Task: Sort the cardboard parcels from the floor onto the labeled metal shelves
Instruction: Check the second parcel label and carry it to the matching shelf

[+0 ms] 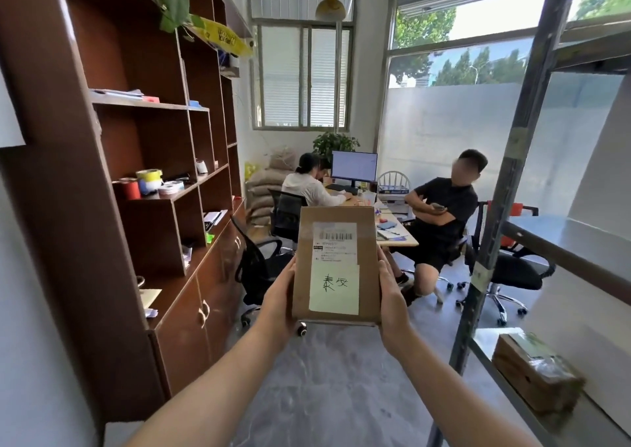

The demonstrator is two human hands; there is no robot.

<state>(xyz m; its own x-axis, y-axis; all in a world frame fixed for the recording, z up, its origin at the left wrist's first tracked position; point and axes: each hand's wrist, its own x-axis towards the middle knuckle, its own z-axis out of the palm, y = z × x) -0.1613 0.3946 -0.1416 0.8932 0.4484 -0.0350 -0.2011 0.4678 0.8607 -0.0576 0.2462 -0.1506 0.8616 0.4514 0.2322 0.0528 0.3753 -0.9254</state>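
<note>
I hold a flat cardboard parcel (336, 242) upright in front of me at chest height. It carries a printed barcode label and a pale note with handwritten characters. My left hand (278, 298) grips its left edge and my right hand (392, 293) grips its right edge, fingers behind the box. The metal shelves (560, 242) stand at the right; their upright post runs from top to bottom of the view. A second cardboard parcel (536, 371), wrapped in tape, lies on the lower shelf at the bottom right.
A tall brown cabinet (143, 207) with tape rolls lines the left wall. Ahead, two seated people work at a desk (397, 231) with a monitor. Black office chairs (259, 269) stand on the grey floor between me and the desk.
</note>
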